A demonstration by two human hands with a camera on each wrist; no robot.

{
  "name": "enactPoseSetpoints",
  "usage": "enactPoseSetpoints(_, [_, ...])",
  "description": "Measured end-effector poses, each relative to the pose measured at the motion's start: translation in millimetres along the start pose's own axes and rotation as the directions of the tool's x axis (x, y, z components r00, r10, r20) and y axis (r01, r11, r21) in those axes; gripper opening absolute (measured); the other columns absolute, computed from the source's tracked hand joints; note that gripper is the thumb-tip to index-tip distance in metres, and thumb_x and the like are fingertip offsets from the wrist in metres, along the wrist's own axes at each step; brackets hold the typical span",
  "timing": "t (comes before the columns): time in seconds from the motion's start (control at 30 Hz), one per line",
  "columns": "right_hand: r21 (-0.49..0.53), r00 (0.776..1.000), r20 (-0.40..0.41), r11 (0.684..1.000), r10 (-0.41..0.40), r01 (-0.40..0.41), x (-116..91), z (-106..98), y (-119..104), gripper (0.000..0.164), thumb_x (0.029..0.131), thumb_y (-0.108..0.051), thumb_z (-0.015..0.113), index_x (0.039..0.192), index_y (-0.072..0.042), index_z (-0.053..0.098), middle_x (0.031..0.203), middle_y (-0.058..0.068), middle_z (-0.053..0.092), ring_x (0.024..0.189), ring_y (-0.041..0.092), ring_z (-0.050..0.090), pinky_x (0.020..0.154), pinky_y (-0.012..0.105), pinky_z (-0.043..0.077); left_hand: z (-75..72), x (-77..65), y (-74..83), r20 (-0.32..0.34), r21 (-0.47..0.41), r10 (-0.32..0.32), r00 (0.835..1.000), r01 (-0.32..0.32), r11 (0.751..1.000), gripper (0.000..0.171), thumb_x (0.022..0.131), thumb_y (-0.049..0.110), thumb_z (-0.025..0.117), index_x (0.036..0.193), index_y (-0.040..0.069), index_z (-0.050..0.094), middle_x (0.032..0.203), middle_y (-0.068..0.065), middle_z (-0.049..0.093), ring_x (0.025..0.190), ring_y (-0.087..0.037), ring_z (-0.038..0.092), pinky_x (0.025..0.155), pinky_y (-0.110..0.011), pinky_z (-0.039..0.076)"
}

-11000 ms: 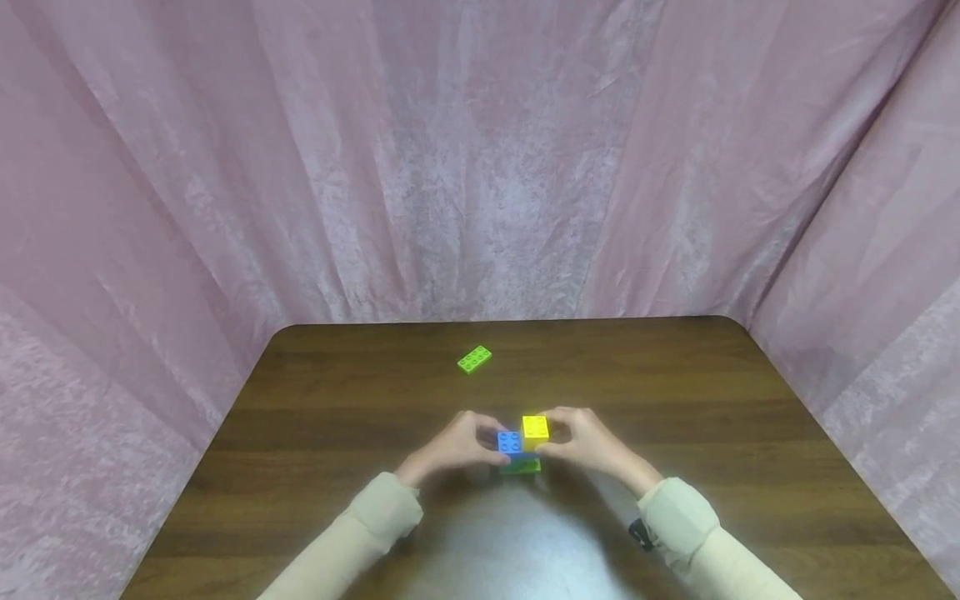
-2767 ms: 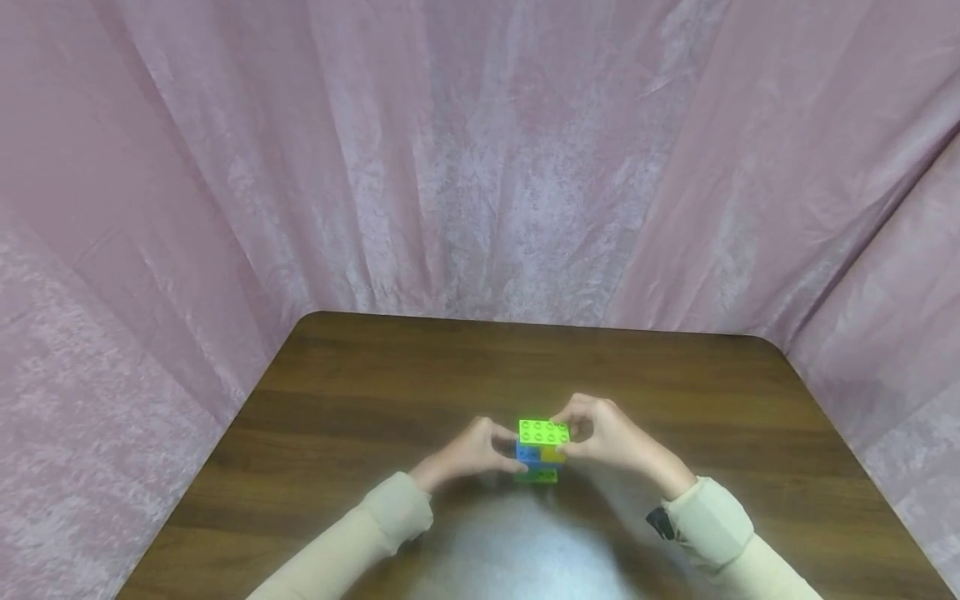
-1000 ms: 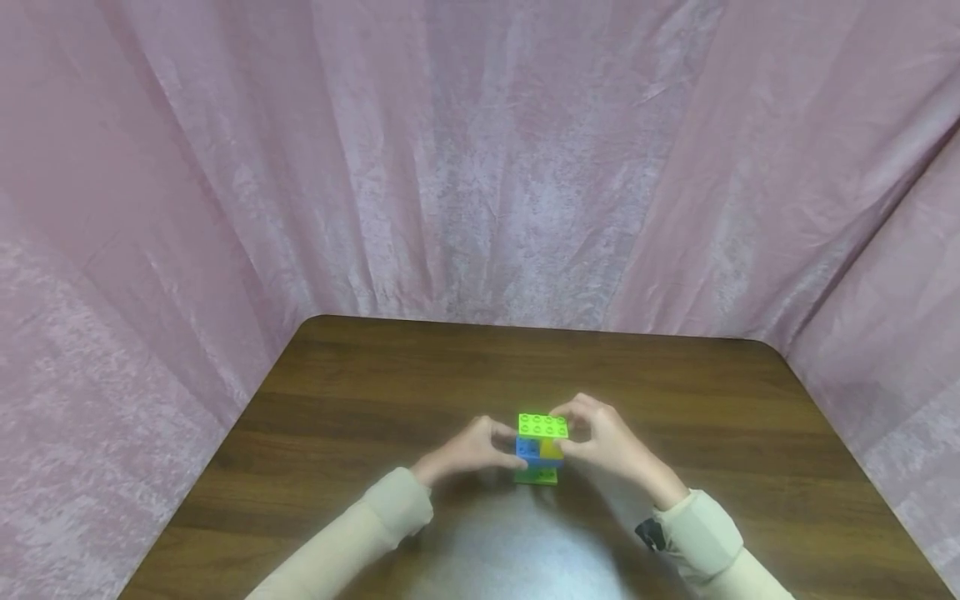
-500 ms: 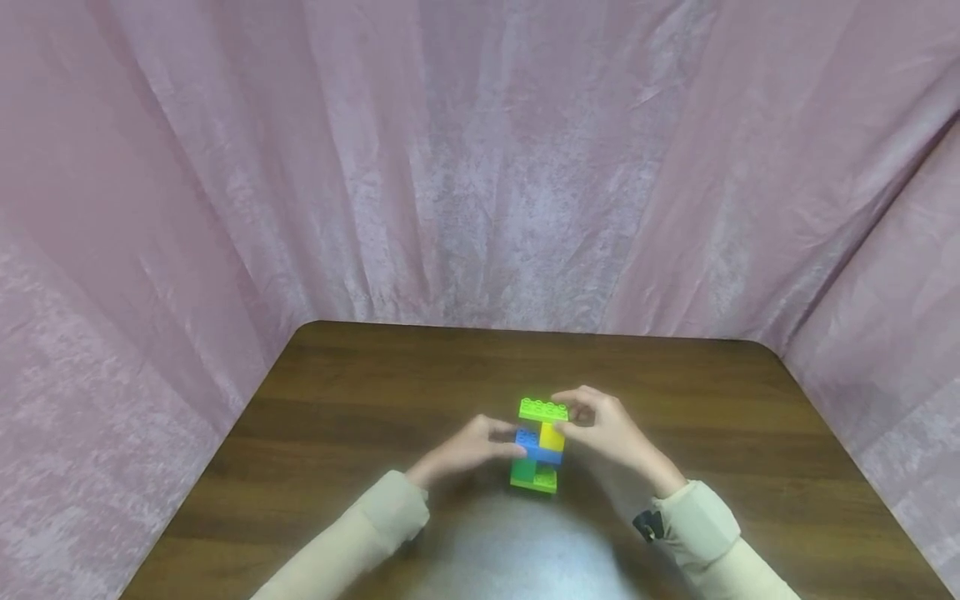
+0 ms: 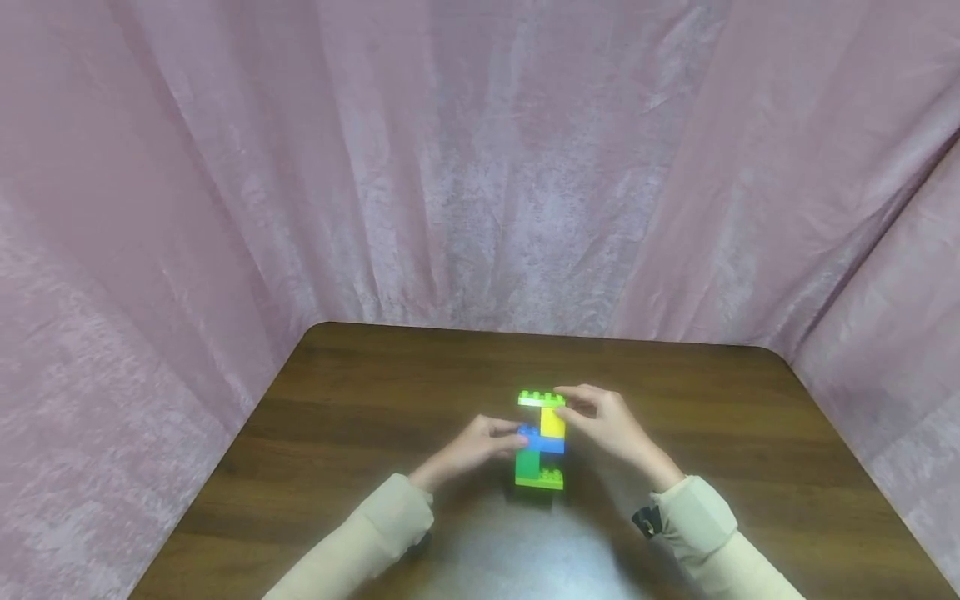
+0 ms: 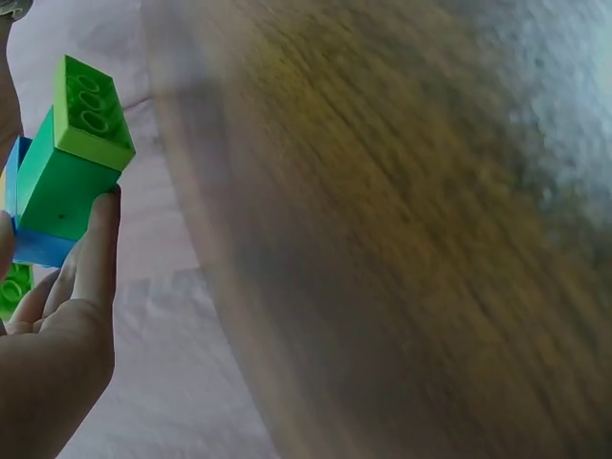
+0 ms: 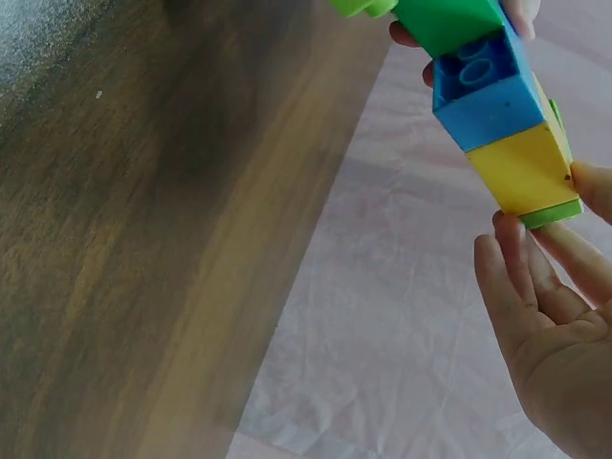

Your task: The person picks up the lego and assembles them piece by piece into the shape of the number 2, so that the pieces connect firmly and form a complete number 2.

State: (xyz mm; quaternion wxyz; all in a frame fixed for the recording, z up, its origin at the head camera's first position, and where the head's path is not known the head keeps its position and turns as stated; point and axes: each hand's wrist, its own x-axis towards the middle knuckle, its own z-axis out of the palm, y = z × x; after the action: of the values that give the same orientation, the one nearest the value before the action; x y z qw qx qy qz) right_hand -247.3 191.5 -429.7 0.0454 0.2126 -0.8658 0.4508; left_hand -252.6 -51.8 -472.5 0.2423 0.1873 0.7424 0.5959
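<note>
A stack of toy building bricks stands between my hands in the head view, its front side facing me. At its bottom is a lime green plate (image 5: 538, 482), with a darker green brick (image 5: 527, 463) on its left half. A long blue brick (image 5: 551, 445) lies over that, a yellow brick (image 5: 552, 422) sits on the blue one's right half, and another lime green plate (image 5: 542, 399) caps it, overhanging left. My left hand (image 5: 474, 446) pinches the blue brick between thumb and fingers. With thumb and fingertips my right hand (image 5: 609, 423) grips the yellow brick by the top plate.
The brown wooden table (image 5: 360, 400) spreads out beneath the stack, with a shadow under it. Pink curtains (image 5: 480, 167) hang behind and at both sides. A dark band (image 5: 647, 521) shows at the right sleeve.
The lime plate that lay on the table 11 seconds ago now tops the stack. Over the last second the stack has tipped back, so its front side shows instead of its studded top.
</note>
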Motion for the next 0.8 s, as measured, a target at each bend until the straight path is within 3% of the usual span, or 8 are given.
enactPoseSetpoints(0.17, [-0.009, 1.0, 0.011, 1.0, 0.01, -0.01, 2, 0, 0, 0.042, 0.092, -0.019, 0.067, 0.129, -0.001, 0.06, 0.131, 0.019, 0.063, 0.12, 0.038, 0.06, 0.099, 0.053, 0.051, -1.3, -0.4, 3.1, -0.021, -0.037, 0.016, 1.0, -0.017, 0.999, 0.049, 0.097, 0.028, 0.06, 0.131, -0.007, 0.055, 0.122, -0.024, 0.067, 0.104, -0.032, 0.07, 0.092, -0.04, 0.058])
enactPoseSetpoints(0.43, [0.016, 0.998, 0.055, 0.999, 0.043, -0.044, 3, 1, -3, 0.051, 0.093, -0.02, 0.066, 0.14, -0.006, 0.051, 0.142, 0.02, 0.054, 0.117, 0.038, 0.063, 0.097, 0.048, 0.054, -7.5, 1.6, 5.6, -0.025, -0.063, 0.017, 1.0, -0.019, 0.998, 0.049, 0.097, 0.028, 0.06, 0.132, -0.005, 0.055, 0.118, -0.024, 0.069, 0.101, -0.031, 0.072, 0.091, -0.042, 0.058])
enactPoseSetpoints(0.6, [-0.048, 0.999, 0.044, 0.999, 0.005, -0.003, 0, 2, -7, 0.069, 0.089, -0.028, 0.07, 0.149, -0.01, 0.039, 0.151, 0.015, 0.044, 0.136, 0.039, 0.045, 0.109, 0.056, 0.041, -10.1, 0.7, 7.4, -0.043, -0.052, 0.003, 0.999, -0.005, 0.999, 0.048, 0.096, 0.027, 0.061, 0.131, -0.006, 0.056, 0.113, -0.024, 0.07, 0.096, -0.029, 0.073, 0.088, -0.041, 0.059])
enactPoseSetpoints(0.8, [-0.077, 0.997, 0.065, 0.996, -0.045, 0.05, -5, 3, -9, 0.086, 0.081, -0.028, 0.079, 0.152, -0.01, 0.033, 0.158, 0.014, 0.034, 0.144, 0.037, 0.034, 0.114, 0.058, 0.032, -10.7, 2.9, 6.6, -0.056, -0.059, 0.015, 0.998, -0.018, 0.998, 0.047, 0.096, 0.025, 0.061, 0.129, -0.008, 0.056, 0.107, -0.026, 0.071, 0.091, -0.028, 0.074, 0.085, -0.041, 0.06])
